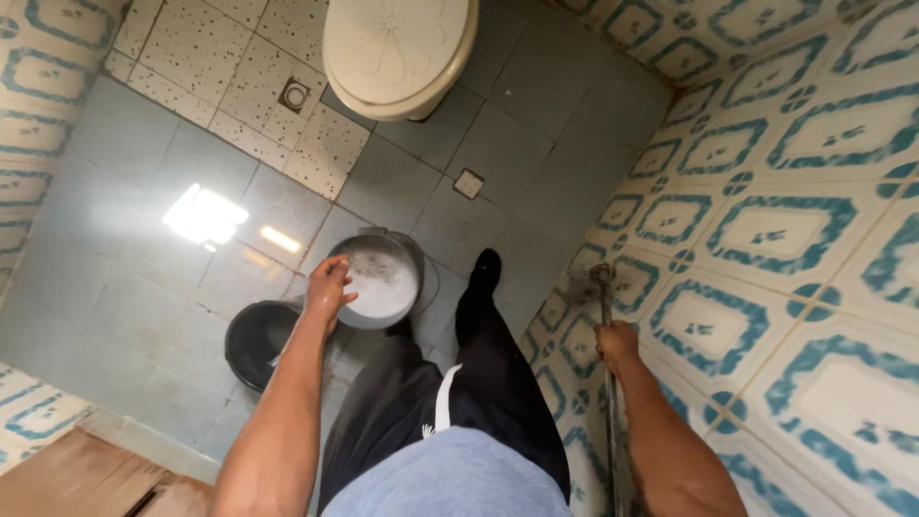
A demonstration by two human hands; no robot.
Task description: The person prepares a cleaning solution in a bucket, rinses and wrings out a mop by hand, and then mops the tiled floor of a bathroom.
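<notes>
head view, left hand (328, 284): reaching down to the near rim of the metal bucket (383, 278), fingers curled loosely at the rim, narrow spread; whether gripping the rim or only touching it cannot be told
head view, metal bucket: standing upright on the grey floor tiles (124, 278), filled with white foamy water, just ahead of the left leg
head view, black bucket (260, 340): on the floor just left of and nearer than the metal bucket, touching or almost touching it, partly hidden by the left forearm
head view, right hand (616, 343): fingers wrapped tight around a long metal handle (610, 402), fist closed on it
head view, long metal handle: running up from the lower edge through the fist to a blurred brush head (586, 283) set against the foot of the patterned wall tiles (766, 239)
head view, legs: black trousers (459, 383) with a white stripe, black shoe (486, 265) on the floor between the metal bucket and the wall
head view, toilet (397, 48): cream lid closed, at the top, well apart from both buckets
head view, floor drain (295, 95): square, in speckled pale tiles left of the toilet
head view, wooden threshold (86, 479): lower left corner
head view, light patch (203, 216): bright reflection on the wet floor left of the buckets
</notes>
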